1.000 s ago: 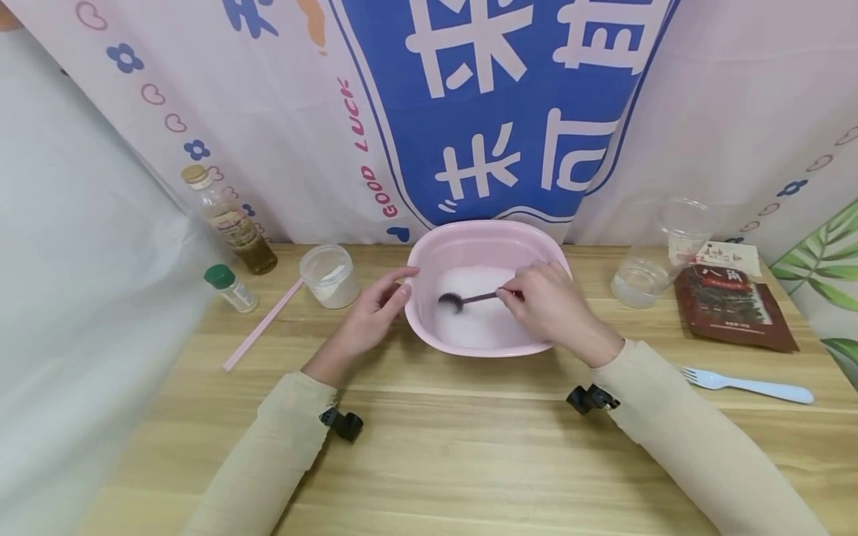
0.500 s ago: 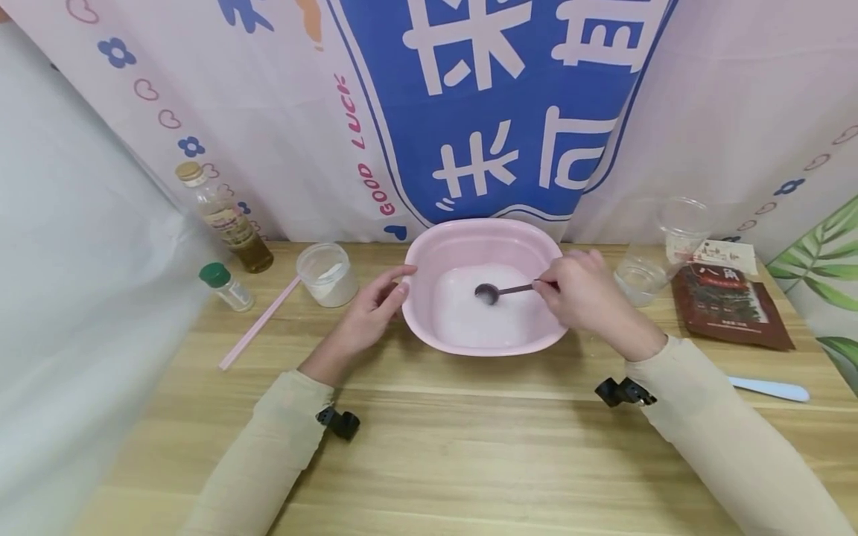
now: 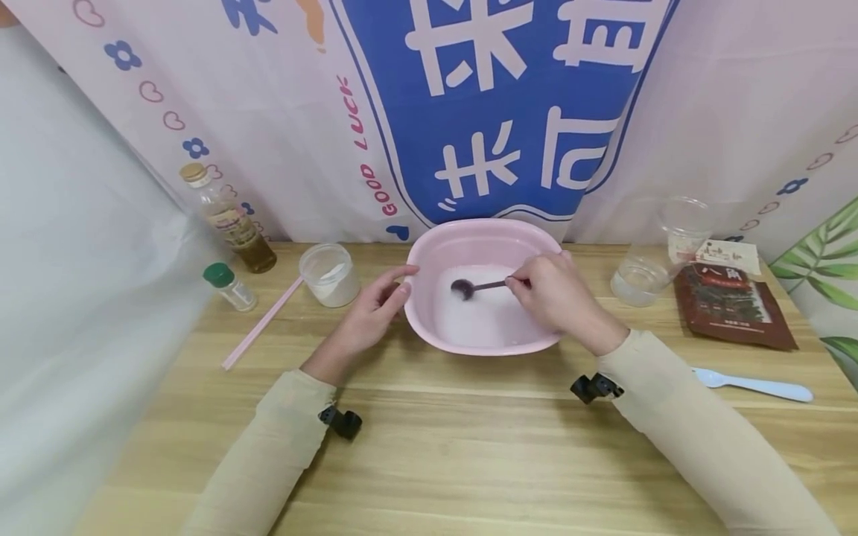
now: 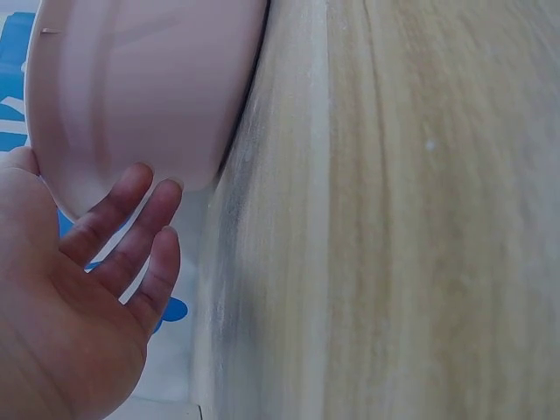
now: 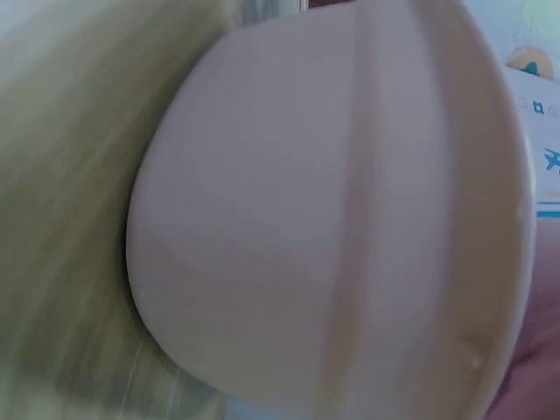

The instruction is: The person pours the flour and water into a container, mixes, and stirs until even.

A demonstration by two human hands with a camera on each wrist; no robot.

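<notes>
A pink plastic basin (image 3: pixel 489 348) stands on the table with white, powder-looking contents (image 3: pixel 469 320) covering its bottom. My right hand (image 3: pixel 559 294) reaches over the basin's right side and pinches the handle of a small dark brown spoon (image 3: pixel 489 285). The spoon's bowl dips into the white contents. At the left rim, my left hand (image 3: pixel 369 313) steadies the basin with loosely extended fingers. The left wrist view shows these fingers (image 4: pixel 114 214) by the basin's outer wall (image 4: pixel 166 96). In the right wrist view the outer wall (image 5: pixel 262 201) fills most of the picture and the spoon is hidden.
Left of the basin are a clear tub of white powder (image 3: pixel 330 275), pink chopsticks (image 3: pixel 261 324), a green-capped shaker (image 3: pixel 229 286) and an oil bottle (image 3: pixel 234 227). To the right are clear plastic cups (image 3: pixel 637 281), a brown spice packet (image 3: pixel 731 305) and a light blue fork (image 3: pixel 757 385).
My right hand moved right with the spoon, then back left, so the spoon's bowl passed through the white contents. My left hand stayed at the left rim.
</notes>
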